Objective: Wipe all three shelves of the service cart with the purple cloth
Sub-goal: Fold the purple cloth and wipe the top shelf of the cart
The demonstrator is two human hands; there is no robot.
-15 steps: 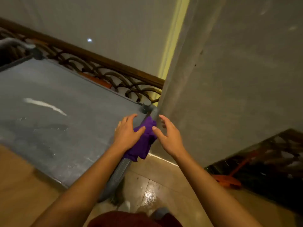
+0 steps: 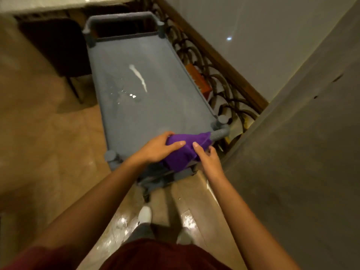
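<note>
The purple cloth (image 2: pixel 185 151) is lying draped over the near handle (image 2: pixel 219 134) of the service cart (image 2: pixel 148 106), bunched on the rail and hanging down toward the person, so it is sitting at the near short end of the cart, not yet on any shelf. Both hands are closing on it. The left hand (image 2: pixel 162 147) is resting on top of the cloth's left part, fingers curled over the far edge and thumb pressing across the fabric: its grip is closed on the cloth. The right hand (image 2: pixel 207 155) is touching the cloth's right side with thumb and fingers half curled; whether it is truly pinching the fabric is probably not decidable from this blurred view.

The top shelf (image 2: pixel 155 78) is stretching away from the hands, its long axis running straight ahead toward the far handle (image 2: pixel 120 17), with a pale streak (image 2: pixel 138 76) and wet-looking specks (image 2: pixel 126 94) near its middle. Lifting the cloth forward off the rail, likely led by the left hand, would put it on that shelf.
</note>
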